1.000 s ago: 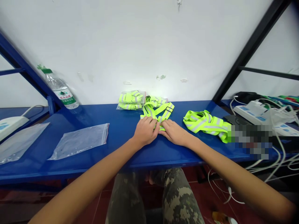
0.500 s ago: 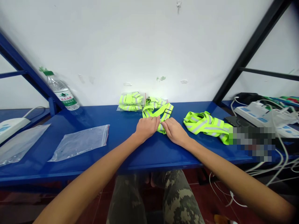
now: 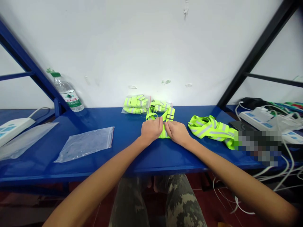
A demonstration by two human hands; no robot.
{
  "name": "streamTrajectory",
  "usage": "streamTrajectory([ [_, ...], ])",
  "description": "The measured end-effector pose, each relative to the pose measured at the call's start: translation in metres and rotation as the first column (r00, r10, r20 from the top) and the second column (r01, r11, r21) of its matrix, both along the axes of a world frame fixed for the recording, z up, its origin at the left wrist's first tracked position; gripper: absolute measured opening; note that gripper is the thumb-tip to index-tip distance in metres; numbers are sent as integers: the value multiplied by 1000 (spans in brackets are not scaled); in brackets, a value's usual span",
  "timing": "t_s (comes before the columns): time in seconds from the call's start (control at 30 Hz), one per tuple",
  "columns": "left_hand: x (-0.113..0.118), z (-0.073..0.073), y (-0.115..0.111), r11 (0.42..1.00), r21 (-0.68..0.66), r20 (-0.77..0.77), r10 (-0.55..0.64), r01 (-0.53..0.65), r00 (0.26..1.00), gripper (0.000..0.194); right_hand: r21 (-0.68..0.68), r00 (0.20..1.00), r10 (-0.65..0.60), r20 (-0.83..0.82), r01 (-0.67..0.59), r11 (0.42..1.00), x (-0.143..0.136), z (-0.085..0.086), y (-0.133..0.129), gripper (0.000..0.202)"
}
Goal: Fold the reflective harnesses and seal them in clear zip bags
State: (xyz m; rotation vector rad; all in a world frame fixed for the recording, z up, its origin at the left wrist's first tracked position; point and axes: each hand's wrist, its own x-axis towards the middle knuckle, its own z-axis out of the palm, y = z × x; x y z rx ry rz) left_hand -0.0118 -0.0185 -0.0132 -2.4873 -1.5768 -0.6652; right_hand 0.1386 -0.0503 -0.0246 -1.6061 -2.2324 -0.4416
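Observation:
My left hand (image 3: 152, 128) and my right hand (image 3: 177, 131) are side by side over the blue table (image 3: 142, 157), both closed on a yellow-green reflective strap (image 3: 164, 134). Loops of the strap and a black buckle stick out beyond my knuckles; the fingertips are partly hidden. Behind it, against the wall, lie bagged straps (image 3: 135, 104), with another bagged bundle (image 3: 161, 105) beside them. A loose heap of the same strap (image 3: 210, 128) rests to the right of my right hand.
Clear plastic bags (image 3: 86, 144) lie flat on the left, near a water bottle (image 3: 70, 98) leaning by the blue frame. White power strips (image 3: 262, 119) and cables are at the right, beside a dark object and a blurred patch.
The strap's loops have drawn in closer to my hands, and more folded strap shows between them below. Both hands keep their grip. The whole view has shifted slightly.

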Motion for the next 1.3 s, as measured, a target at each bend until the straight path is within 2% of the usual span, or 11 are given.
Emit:
streamTrajectory([
  [0.07, -1, -2, -2, 999, 20, 81, 26, -28, 996, 49, -74, 1000, -6, -14, 5, 997, 1, 3, 5, 47],
  [0.23, -4, -6, -10, 978, 189, 257, 42, -93, 965, 30, -229, 999, -36, 25, 41, 972, 2, 9, 18, 52],
  [0.33, -5, -12, -11, 968, 157, 346, 130, -194, 929, 35, -276, 998, -48, 45, 59, 959, 1, 11, 25, 56],
  [0.4, -5, -16, -8, 977, 124, 395, 110, -172, 912, 35, -289, 996, -70, 45, 80, 954, 0, 10, 28, 58],
  [0.5, -6, -18, -2, 992, 114, 436, -6, -49, 900, 23, -275, 997, -81, 6, 80, 958, 1, 6, 30, 58],
  [0.63, -10, -15, -1, 995, 52, 409, -99, 86, 907, 12, -134, 997, 8, -75, -18, 991, 4, -3, 30, 53],
  [0.77, -15, -13, -2, 974, 20, 342, -220, 228, 913, 17, 29, 986, 104, -130, -101, 994, 6, -10, 29, 44],
  [0.87, -17, -15, -3, 959, 33, 292, -279, 282, 915, 22, 94, 959, 162, -232, -143, 985, 5, -12, 29, 34],
  [1.07, -15, -15, -7, 962, 67, 178, -272, 264, 946, 25, 84, 939, 183, -290, -166, 983, 6, -14, 32, 38],
  [1.3, -16, -16, -2, 968, -40, 179, -237, 247, 955, 18, -26, 950, 221, -219, -232, 972, 7, -6, 13, 43],
])
